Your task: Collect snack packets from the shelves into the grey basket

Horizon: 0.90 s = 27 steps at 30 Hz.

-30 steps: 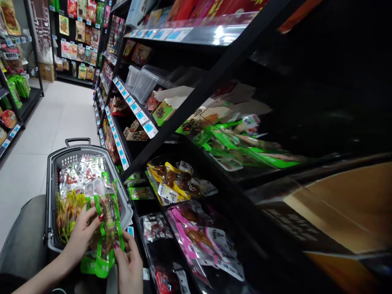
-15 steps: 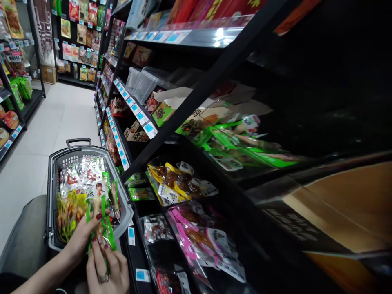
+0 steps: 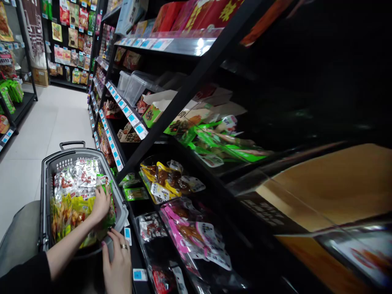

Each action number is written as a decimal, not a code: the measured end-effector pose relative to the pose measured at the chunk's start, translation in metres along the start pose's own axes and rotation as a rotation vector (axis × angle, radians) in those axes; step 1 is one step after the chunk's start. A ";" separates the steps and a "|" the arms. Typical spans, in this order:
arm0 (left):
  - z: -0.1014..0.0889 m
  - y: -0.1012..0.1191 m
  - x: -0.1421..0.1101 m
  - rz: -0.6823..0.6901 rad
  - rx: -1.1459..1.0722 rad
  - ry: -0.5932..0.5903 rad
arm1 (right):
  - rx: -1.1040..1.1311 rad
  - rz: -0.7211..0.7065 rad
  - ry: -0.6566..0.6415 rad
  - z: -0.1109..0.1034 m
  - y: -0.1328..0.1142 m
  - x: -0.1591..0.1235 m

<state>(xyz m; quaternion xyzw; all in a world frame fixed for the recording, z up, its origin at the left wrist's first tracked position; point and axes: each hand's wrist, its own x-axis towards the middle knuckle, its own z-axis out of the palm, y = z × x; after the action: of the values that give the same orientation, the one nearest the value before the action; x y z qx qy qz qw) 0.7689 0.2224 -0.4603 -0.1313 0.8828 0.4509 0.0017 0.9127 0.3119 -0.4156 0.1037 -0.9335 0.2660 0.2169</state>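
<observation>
A grey shopping basket (image 3: 45, 175) stands low on the left, filled with silver, yellow and green snack packets. My left hand (image 3: 100, 205) reaches into the basket and lies on the green-edged packets (image 3: 108, 216) at its right side, fingers curled over them. My right hand (image 3: 116, 263) rests at the basket's near right corner, fingers closed against the rim, a ring on one finger. Whether it grips a packet is hidden.
Black shelving (image 3: 183, 90) runs along the right with blue price tags and bins of packets: yellow (image 3: 162, 179), pink (image 3: 190, 232), green (image 3: 214, 143). A brown carton (image 3: 330, 183) sits near right. The tiled aisle (image 3: 45, 122) stretches ahead, more racks at left.
Both hands held a green packet above the basket's near edge. The left hand has since gone down into the basket with it, and the right hand has dropped to the rim.
</observation>
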 end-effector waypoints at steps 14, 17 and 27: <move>0.054 -0.021 -0.029 0.257 0.415 0.166 | -0.072 -0.048 0.036 -0.074 0.060 0.047; 0.058 -0.027 -0.029 0.326 0.575 0.285 | -0.171 -0.097 0.181 -0.141 0.045 0.132; 0.023 -0.015 -0.048 0.339 0.682 0.237 | -0.833 0.225 0.000 -0.221 0.035 0.379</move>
<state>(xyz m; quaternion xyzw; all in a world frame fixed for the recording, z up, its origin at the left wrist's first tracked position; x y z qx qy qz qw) 0.8160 0.2431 -0.4803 -0.0268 0.9851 0.1075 -0.1312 0.6443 0.4315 -0.0883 -0.0951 -0.9666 -0.1118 0.2100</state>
